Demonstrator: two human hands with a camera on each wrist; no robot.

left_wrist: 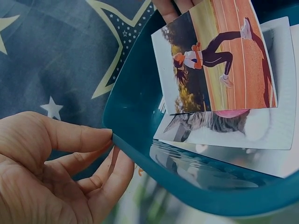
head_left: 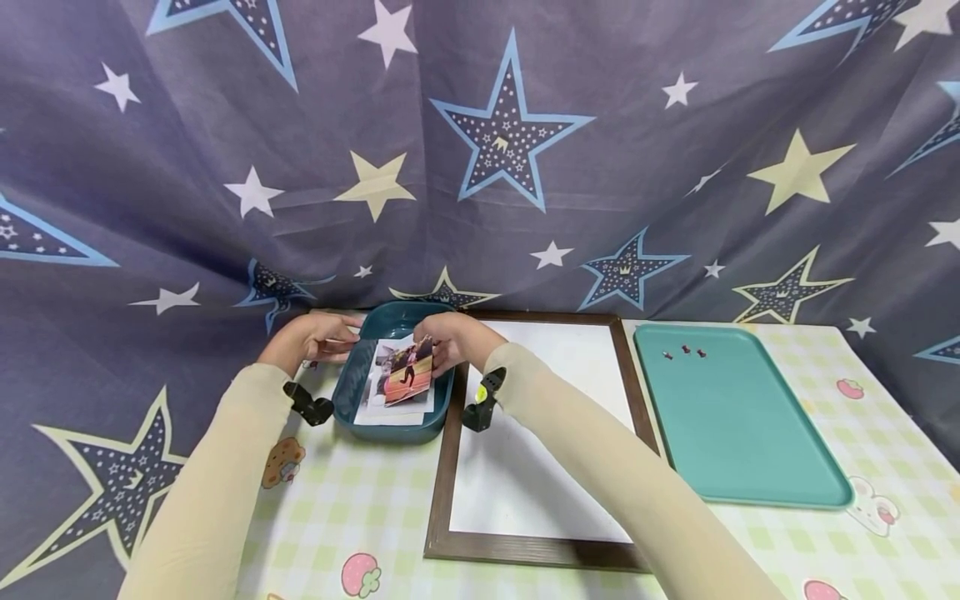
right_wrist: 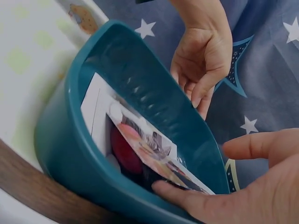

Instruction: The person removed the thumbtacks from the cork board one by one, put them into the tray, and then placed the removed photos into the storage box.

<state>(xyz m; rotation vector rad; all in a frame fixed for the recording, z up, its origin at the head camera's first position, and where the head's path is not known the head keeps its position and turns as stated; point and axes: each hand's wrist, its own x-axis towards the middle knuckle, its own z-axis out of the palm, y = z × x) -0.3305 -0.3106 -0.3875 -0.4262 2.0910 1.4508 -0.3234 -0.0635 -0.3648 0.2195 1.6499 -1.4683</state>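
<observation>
My left hand pinches the rim of a teal plastic basin between thumb and fingers at its left side. My right hand reaches over the basin's right rim and holds a photo of a runner on a track at its edge. That photo tilts up above the others. In the right wrist view one fingertip lies along the photo's lower edge, and another finger extends apart from it. Below lies a photo of a striped cat on further white-edged sheets. Something rounded and red shows beneath the photos.
Right of the basin lies a whiteboard in a brown wooden frame. Farther right is a flat teal tray with a few small red pushpins near its far edge. A star-patterned curtain hangs behind the checked tablecloth.
</observation>
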